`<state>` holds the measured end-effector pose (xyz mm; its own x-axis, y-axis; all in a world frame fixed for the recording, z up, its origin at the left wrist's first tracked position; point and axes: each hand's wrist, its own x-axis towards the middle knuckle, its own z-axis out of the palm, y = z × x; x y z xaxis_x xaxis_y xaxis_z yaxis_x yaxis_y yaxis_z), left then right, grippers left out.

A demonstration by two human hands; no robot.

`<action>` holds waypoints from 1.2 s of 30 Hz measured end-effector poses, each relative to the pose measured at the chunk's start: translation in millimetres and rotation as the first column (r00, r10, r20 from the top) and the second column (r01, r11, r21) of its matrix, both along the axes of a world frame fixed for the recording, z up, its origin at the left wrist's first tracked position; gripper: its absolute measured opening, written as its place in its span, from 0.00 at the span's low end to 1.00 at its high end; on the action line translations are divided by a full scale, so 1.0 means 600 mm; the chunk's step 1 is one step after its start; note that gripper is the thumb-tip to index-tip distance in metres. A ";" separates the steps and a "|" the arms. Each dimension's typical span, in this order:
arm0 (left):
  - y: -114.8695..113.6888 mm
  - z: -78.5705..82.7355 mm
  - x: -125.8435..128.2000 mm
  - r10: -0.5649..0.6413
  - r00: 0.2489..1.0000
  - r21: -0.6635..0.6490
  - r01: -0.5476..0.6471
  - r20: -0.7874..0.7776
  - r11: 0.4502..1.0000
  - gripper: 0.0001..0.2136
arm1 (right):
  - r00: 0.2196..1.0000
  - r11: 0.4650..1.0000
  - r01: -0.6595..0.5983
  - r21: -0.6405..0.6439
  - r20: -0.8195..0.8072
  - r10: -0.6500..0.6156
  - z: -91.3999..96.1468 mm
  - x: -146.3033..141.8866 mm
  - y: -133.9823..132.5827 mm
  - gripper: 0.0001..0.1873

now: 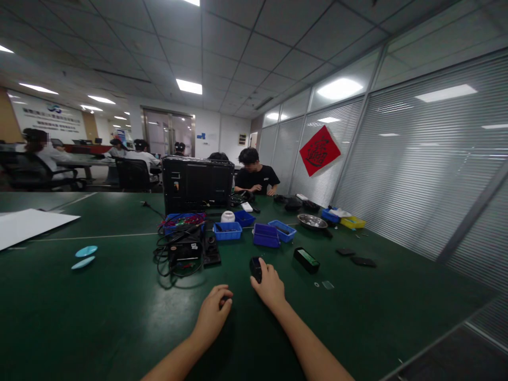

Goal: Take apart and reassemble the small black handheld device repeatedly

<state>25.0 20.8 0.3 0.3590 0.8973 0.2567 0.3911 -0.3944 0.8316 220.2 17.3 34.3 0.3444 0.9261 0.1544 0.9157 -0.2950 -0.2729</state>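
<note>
My right hand (270,286) is closed around a black computer mouse (256,269), or an object shaped like one, at the middle of the green table. To its left, my left hand (214,309) hovers over or rests on the tabletop with fingers curled inward. A dark patch shows between its thumb and fingers; I cannot make out whether it is an object or shadow. Right of the mouse lies a black box with a green display (307,260). Near that box are a small white ring (316,284) and a clear square piece (327,284).
Blue bins (227,231), a purple-blue bin (265,236) and a metal bowl (313,222) stand farther back. A black device with tangled cables (184,248) sits left, before a large black case (198,185). Light-blue dishes (84,256) lie farther left. A person (257,177) sits across the table.
</note>
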 end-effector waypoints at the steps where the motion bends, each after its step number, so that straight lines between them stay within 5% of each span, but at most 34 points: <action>1: 0.000 0.001 0.000 -0.002 1.000 -0.001 0.002 -0.001 1.000 0.10 | 1.000 1.000 -0.002 -0.003 -0.007 0.002 0.000 0.002 -0.001 0.36; 36: -0.005 0.006 -0.004 -0.020 0.999 0.027 0.020 -0.028 0.999 0.09 | 1.000 1.000 0.001 -0.007 -0.017 -0.001 0.001 0.026 -0.003 0.34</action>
